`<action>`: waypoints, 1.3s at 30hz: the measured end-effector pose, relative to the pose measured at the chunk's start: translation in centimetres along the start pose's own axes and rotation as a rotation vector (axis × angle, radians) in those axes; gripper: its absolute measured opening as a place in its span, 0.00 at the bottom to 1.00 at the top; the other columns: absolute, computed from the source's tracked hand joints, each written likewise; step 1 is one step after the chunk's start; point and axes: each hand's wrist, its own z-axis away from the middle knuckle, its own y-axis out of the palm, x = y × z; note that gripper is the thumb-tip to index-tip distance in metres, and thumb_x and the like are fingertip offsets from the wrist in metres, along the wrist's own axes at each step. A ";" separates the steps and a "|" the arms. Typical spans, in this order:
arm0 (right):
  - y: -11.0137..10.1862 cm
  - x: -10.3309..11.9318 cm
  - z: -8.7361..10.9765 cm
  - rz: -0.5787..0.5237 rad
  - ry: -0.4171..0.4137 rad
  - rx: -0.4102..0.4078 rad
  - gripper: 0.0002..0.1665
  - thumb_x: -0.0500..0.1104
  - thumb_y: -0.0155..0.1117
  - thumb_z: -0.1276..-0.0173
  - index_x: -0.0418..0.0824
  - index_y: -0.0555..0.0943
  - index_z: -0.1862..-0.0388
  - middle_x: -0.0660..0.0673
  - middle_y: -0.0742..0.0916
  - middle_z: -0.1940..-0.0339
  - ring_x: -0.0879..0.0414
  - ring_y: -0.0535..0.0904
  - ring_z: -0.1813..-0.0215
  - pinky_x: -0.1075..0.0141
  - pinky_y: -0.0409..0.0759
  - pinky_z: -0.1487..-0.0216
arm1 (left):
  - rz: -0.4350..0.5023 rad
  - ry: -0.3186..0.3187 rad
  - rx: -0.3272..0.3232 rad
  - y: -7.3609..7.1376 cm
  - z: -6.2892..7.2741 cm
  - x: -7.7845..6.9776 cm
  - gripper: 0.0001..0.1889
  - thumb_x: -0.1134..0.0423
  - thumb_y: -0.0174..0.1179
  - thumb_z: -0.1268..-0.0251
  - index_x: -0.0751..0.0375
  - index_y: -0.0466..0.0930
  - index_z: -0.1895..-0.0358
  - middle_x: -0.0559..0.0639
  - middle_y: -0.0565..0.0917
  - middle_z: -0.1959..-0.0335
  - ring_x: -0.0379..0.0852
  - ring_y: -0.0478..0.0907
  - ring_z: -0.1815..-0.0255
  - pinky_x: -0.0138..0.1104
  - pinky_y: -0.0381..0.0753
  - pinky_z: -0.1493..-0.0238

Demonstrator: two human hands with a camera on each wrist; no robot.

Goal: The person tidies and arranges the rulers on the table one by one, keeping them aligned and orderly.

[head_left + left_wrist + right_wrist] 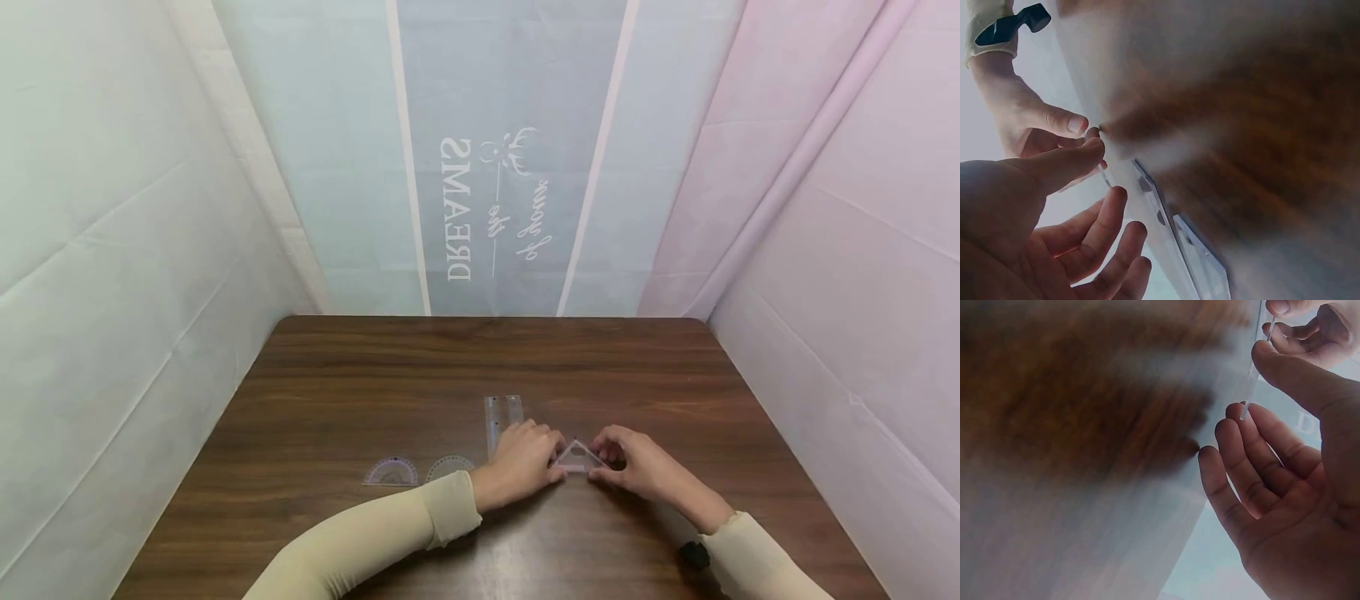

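Note:
A small clear set square (576,458) is held between both hands in the head view, its point facing away from me. My left hand (525,458) pinches its left corner between thumb and fingers. At the opposite corner, the thumb and fingers of my right hand (637,462) pinch it. The right wrist view shows the set square (1245,411) nearly edge-on, a thin strip by the right fingertips. A clear straight ruler (492,417) lies just beyond my left hand, which covers its near end.
Two clear half-round protractors, a purple-marked one (391,472) and another (450,463) partly behind my left sleeve (450,508), lie to the left on the brown wooden table (337,392). Fabric walls enclose the table's back and sides. A black device (693,554) sits at my right wrist.

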 end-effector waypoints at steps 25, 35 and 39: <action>0.9 0.7 0.6 0.055 0.006 -0.014 0.20 0.43 0.87 0.40 0.41 0.83 0.57 0.53 0.81 0.67 0.64 0.75 0.66 0.68 0.76 0.66 | -0.082 0.013 0.037 0.5 0.1 -0.3 0.21 0.38 0.78 0.39 0.42 0.89 0.48 0.34 0.83 0.66 0.36 0.77 0.61 0.31 0.76 0.57; 1.0 0.8 0.6 0.069 0.012 -0.025 0.21 0.42 0.87 0.41 0.40 0.83 0.56 0.53 0.81 0.66 0.63 0.75 0.64 0.68 0.77 0.65 | -0.088 0.016 0.050 0.2 0.2 -0.3 0.21 0.39 0.77 0.38 0.43 0.89 0.48 0.34 0.85 0.64 0.37 0.78 0.59 0.32 0.77 0.54; 1.0 0.8 0.6 0.061 0.018 -0.025 0.21 0.42 0.87 0.41 0.40 0.83 0.56 0.52 0.81 0.66 0.63 0.75 0.64 0.68 0.77 0.65 | -0.084 0.012 0.055 0.1 0.2 -0.3 0.21 0.39 0.77 0.38 0.43 0.90 0.47 0.34 0.85 0.64 0.37 0.79 0.59 0.32 0.78 0.54</action>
